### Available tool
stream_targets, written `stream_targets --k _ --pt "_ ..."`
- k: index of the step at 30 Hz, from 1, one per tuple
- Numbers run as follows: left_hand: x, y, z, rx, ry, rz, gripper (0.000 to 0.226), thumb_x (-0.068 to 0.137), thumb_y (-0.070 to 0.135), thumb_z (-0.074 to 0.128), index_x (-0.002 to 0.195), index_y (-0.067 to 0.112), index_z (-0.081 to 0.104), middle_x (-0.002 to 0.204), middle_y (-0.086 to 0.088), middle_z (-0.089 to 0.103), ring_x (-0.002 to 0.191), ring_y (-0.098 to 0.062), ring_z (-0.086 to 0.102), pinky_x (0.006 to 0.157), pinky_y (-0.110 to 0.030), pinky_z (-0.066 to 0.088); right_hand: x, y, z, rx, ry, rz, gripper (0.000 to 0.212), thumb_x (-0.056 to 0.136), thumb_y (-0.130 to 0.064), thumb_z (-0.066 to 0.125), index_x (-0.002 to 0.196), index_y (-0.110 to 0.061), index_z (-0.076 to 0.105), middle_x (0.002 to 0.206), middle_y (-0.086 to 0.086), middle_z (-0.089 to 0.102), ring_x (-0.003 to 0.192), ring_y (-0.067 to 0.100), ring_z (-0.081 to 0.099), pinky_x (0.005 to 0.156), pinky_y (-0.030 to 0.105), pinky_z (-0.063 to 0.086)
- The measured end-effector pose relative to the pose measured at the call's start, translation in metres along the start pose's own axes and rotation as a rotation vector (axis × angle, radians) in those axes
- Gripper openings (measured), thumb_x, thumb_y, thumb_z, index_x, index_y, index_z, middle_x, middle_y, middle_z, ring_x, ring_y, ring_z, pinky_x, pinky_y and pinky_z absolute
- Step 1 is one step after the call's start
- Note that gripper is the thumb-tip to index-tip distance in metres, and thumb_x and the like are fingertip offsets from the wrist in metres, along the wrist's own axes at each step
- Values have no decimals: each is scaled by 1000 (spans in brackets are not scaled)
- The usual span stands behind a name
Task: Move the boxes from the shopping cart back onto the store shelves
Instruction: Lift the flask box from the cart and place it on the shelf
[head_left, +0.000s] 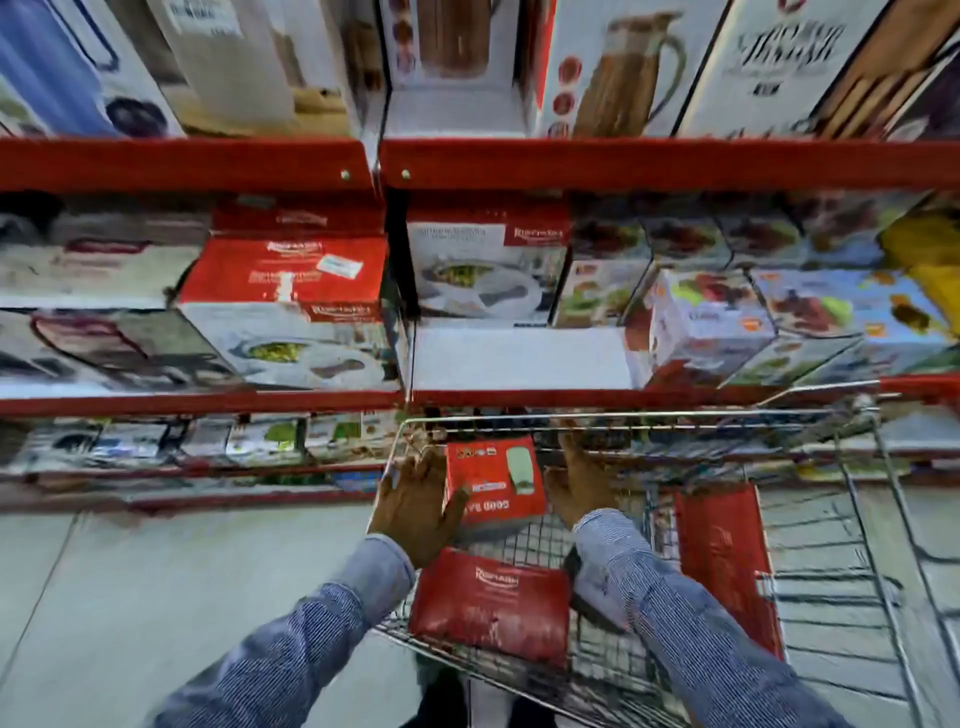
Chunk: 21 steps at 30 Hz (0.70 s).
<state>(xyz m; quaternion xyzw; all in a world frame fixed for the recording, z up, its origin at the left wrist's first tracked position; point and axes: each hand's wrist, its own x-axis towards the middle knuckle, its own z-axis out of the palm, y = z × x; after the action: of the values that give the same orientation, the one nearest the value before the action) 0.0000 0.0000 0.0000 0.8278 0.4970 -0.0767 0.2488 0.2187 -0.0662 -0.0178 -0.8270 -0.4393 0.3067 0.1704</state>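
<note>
A small red box (493, 480) with a pale picture on its top sits inside the wire shopping cart (878, 525). My left hand (418, 501) presses flat against its left side and my right hand (582, 480) against its right side, so both hands clasp it. Nearer to me in the cart lies a larger red box (491, 605) with white lettering. A third red box (724, 558) stands on edge at the cart's right. The red store shelves (623, 163) rise right behind the cart.
The middle shelf has a bare white gap (519, 358) between a red-and-white box (291, 312) on the left and a tilted blue-white box (711, 322) on the right. Lower shelves (208, 473) hold small boxes. Grey floor (156, 597) lies to my left.
</note>
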Motion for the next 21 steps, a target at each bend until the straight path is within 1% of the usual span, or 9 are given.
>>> stream_targets --k 1,3,6,10,13,15,16,18,21 --pt "8 -3 10 -71 -33 -27 98 74 72 7 150 14 27 156 -9 34 143 -29 33 117 -47 27 3 3 6 37 -41 98 58 93 -25 44 146 -14 25 143 18 47 124 35 52 99 37 42" --pt "20 -5 28 -216 -106 -94 80 79 65 27 139 15 44 141 -11 55 129 -31 52 106 -43 42 14 16 25 74 -138 237 49 96 -27 44 141 -10 36 137 19 52 122 36 53 96 36 40" --pt "36 -4 50 -403 -231 -250 51 91 44 54 129 10 56 129 -16 63 117 -35 60 98 -38 47 29 37 48 148 -281 308 31 97 -32 38 120 -18 54 137 16 52 119 34 53 97 35 42" --pt "46 -2 64 -651 -250 -446 52 83 48 58 120 13 66 121 -10 68 110 -33 63 95 -34 46 40 39 58 307 -319 410 38 96 -17 42 127 2 51 137 23 50 127 37 47 100 35 39" --pt "44 0 67 -763 -184 -548 52 81 45 60 123 15 65 123 -9 67 112 -32 62 95 -31 43 40 46 63 334 -326 412 39 93 -14 42 125 7 52 135 28 50 126 41 46 106 44 39" --pt "41 0 66 -802 -130 -555 46 81 42 60 119 17 68 122 -11 68 110 -33 62 93 -33 42 38 57 67 365 -314 419 36 93 -11 43 121 8 55 131 30 53 123 43 48 104 45 39" --pt "39 -1 65 -813 -109 -561 43 81 41 60 116 19 69 121 -11 69 110 -33 62 95 -33 42 35 60 68 420 -297 422 32 91 -10 46 115 5 60 125 30 57 119 43 52 101 44 42" --pt "33 -4 60 -860 -73 -555 34 83 36 62 112 21 71 120 -9 70 110 -32 61 96 -33 41 22 56 59 572 -218 469 25 83 -10 53 93 -11 75 106 20 69 105 36 63 90 38 50" --pt "22 -4 48 -945 8 -532 30 70 42 66 96 30 75 112 -6 73 107 -32 63 102 -40 45 0 44 39 708 -118 411 25 82 -13 54 79 -27 74 105 12 73 99 27 68 88 35 54"
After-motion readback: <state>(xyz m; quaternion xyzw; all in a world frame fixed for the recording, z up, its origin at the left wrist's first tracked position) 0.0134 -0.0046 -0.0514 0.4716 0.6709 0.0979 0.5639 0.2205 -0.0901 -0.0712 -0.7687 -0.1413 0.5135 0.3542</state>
